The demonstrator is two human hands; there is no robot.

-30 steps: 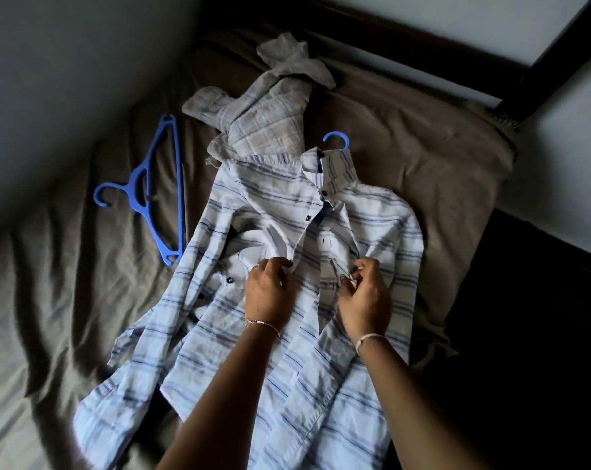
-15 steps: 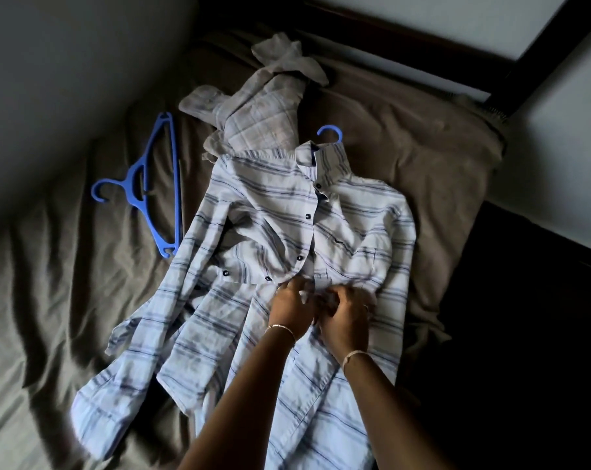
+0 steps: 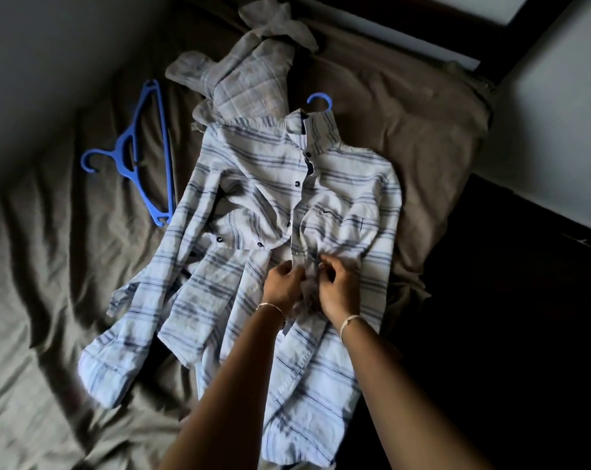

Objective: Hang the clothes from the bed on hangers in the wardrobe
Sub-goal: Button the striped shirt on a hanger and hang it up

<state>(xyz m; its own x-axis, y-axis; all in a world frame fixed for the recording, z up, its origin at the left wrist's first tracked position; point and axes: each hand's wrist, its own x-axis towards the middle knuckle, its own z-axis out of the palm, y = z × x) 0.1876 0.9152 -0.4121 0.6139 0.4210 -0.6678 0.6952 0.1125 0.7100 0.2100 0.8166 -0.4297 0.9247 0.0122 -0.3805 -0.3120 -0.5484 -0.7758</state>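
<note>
Buttoning work moves down a striped shirt (image 3: 338,184) spread on the bed. The left hand (image 3: 282,283) and right hand (image 3: 338,286) sit side by side at its middle, fingers curled, each pinching an edge of the front opening. A second ago they were apart and higher on the chest, with the front gaping. Now the edges beyond the hands lie closed up to the collar, where a blue hanger hook (image 3: 320,100) pokes out. The shirt appears to be on its hanger already and is being fastened before going to the wardrobe, which is not in view. Beyond the hands and to the left lies a crumpled checked shirt (image 3: 250,86), not yet hung. Well left of the left hand, a spare blue hanger (image 3: 141,154) rests on the brown sheet (image 3: 50,266). A loose sleeve sprawled left of the left forearm could drag on lifting.
</note>
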